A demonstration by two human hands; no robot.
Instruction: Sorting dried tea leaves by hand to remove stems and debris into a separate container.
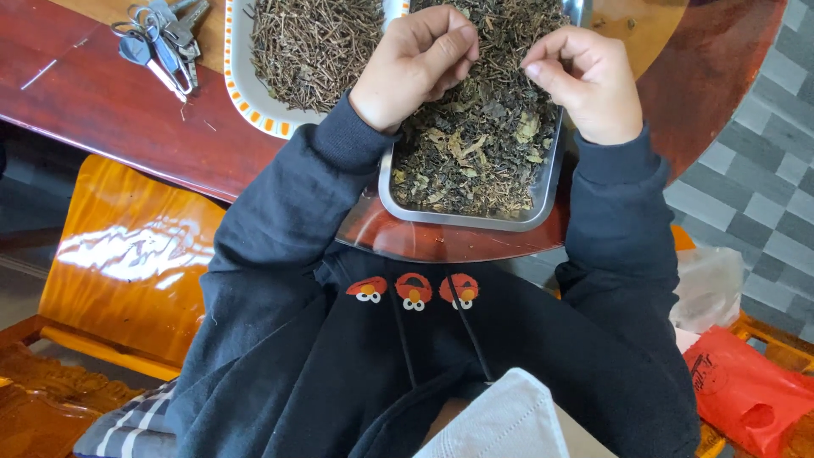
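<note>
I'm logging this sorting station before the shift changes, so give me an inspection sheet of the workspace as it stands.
Surface: glossy red-brown wooden table.
Job's things: rectangular steel tray of dried leaves; orange-rimmed white plate of dried stems beside it.
Clutter: bunch of metal keys on the table, apart from the plate.
Hands: left hand and right hand over the tray, fingers pinched; what they pinch is too small to tell.
Cables: nothing seen.
Surroundings: orange wooden chair, red plastic bag, grey checked floor.

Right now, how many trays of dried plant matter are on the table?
2. A metal tray of dried leaves sits under both hands; a white tray with an orange-patterned rim, holding dried stems, lies beside it near the keys. Both run past the frame's top edge.
</note>
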